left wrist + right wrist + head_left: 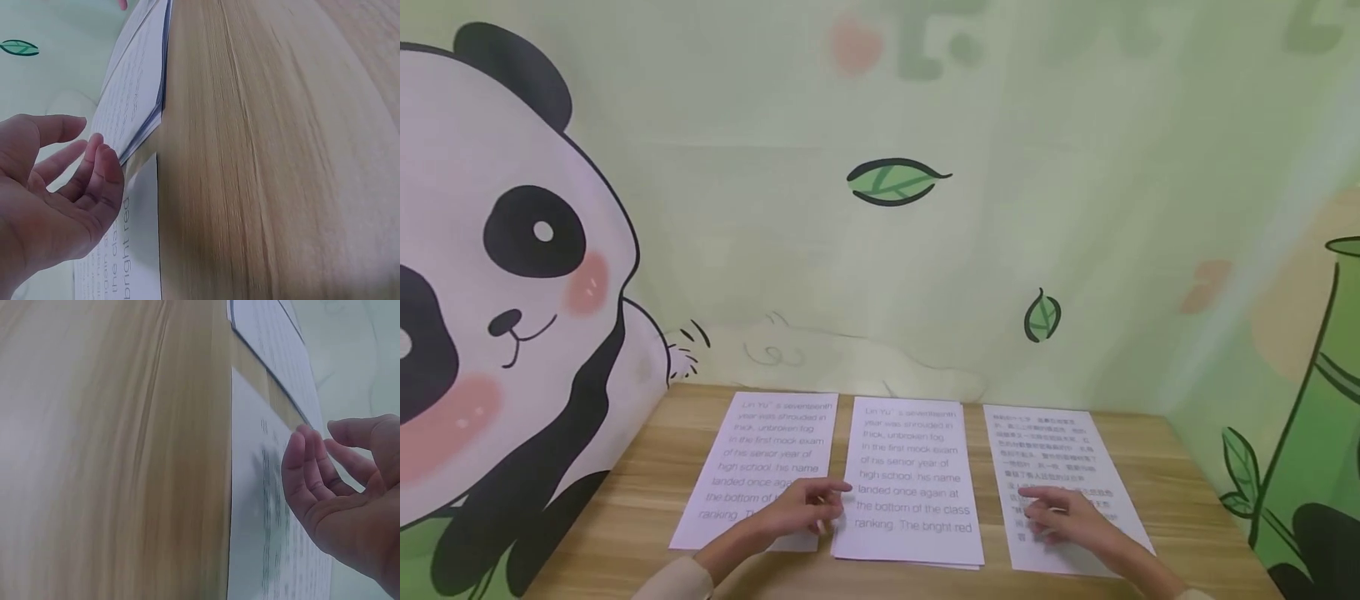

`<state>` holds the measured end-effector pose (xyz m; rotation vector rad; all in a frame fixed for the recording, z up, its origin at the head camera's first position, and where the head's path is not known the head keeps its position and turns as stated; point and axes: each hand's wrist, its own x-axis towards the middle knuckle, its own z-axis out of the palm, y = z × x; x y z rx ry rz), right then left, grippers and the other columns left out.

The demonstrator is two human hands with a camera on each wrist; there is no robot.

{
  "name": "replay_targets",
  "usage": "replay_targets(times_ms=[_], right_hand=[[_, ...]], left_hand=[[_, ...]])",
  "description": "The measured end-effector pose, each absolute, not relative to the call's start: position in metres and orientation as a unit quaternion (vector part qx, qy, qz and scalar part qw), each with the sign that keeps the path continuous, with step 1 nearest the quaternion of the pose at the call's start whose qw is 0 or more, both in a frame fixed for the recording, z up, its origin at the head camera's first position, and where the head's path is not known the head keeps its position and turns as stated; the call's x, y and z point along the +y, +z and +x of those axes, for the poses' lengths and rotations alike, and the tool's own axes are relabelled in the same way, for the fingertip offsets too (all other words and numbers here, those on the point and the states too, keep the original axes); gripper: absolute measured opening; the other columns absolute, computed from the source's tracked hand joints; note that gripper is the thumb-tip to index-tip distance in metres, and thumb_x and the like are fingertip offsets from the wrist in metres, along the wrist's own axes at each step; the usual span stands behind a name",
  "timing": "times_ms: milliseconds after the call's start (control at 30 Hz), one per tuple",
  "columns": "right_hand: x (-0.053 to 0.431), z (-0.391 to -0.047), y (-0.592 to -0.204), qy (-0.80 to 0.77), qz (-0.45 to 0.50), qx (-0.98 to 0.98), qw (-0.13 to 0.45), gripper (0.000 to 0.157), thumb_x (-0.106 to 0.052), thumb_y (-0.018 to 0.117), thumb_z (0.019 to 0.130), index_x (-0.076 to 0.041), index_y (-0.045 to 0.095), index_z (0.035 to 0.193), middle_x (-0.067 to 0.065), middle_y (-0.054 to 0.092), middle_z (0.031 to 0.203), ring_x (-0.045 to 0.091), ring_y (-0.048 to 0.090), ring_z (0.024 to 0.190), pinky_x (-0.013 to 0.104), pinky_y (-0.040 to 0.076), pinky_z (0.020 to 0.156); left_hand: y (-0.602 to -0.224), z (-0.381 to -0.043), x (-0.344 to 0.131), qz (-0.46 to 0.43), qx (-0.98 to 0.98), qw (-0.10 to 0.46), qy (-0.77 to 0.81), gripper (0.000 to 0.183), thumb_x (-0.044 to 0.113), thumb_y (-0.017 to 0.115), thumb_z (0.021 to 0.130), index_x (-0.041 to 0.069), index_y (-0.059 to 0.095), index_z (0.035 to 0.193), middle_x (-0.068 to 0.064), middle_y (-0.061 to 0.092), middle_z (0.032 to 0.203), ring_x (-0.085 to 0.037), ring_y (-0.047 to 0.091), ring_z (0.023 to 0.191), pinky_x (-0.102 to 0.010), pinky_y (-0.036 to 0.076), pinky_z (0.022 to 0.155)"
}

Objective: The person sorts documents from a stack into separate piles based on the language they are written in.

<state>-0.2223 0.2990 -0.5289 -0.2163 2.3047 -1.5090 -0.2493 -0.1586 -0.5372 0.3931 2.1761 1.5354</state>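
Three lots of printed paper lie side by side on a wooden table. My left hand (805,510) hovers between the left English sheet (775,450) and the middle paper stack (910,542), its fingers loosely bent and holding nothing. In the left wrist view the stack (134,94) shows several layered sheets at its edge. Over the right sheet (1045,433), printed in Chinese characters, my right hand (1067,521) hangs with loosely bent fingers and nothing in them. The right wrist view shows a hand shadow on that sheet (247,550).
The wooden table (1195,508) has its back edge against a pale green backdrop (737,208). A panda (535,333) is printed on the left of it, and green bamboo (1311,417) on the right. Bare wood shows between the papers and along the near side.
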Motion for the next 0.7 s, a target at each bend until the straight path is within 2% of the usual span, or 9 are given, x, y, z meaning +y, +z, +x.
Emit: replay_targets(times_ms=[267, 433, 700], right_hand=[[0.264, -0.232, -0.531, -0.566, -0.079, 0.792, 0.215, 0.059, -0.019, 0.063, 0.100, 0.013, 0.043, 0.145, 0.015, 0.067, 0.111, 0.016, 0.068, 0.089, 0.032, 0.063, 0.077], [0.248, -0.237, -0.531, -0.572, -0.078, 0.784, 0.228, 0.064, -0.016, 0.063, 0.100, 0.017, 0.035, 0.147, 0.013, 0.065, 0.102, 0.017, 0.069, 0.082, 0.034, 0.063, 0.075], [0.235, -0.240, -0.533, -0.556, -0.051, 0.791, 0.248, 0.068, -0.016, 0.063, 0.099, 0.016, 0.032, 0.150, 0.005, 0.063, 0.090, 0.012, 0.065, 0.072, 0.029, 0.060, 0.069]], left_hand=[[-0.541, -0.257, -0.159, 0.118, 0.812, 0.207, 0.532, 0.057, 0.012, 0.067, 0.092, -0.010, 0.050, 0.143, -0.009, 0.067, 0.102, -0.015, 0.063, 0.076, -0.028, 0.054, 0.065], [-0.543, -0.259, -0.158, 0.099, 0.824, 0.206, 0.519, 0.058, 0.011, 0.066, 0.092, -0.011, 0.050, 0.142, -0.008, 0.068, 0.099, -0.015, 0.062, 0.073, -0.026, 0.052, 0.062], [-0.547, -0.261, -0.150, 0.087, 0.829, 0.205, 0.514, 0.056, 0.011, 0.067, 0.091, -0.012, 0.051, 0.140, -0.005, 0.070, 0.091, -0.012, 0.061, 0.068, -0.025, 0.050, 0.062]])
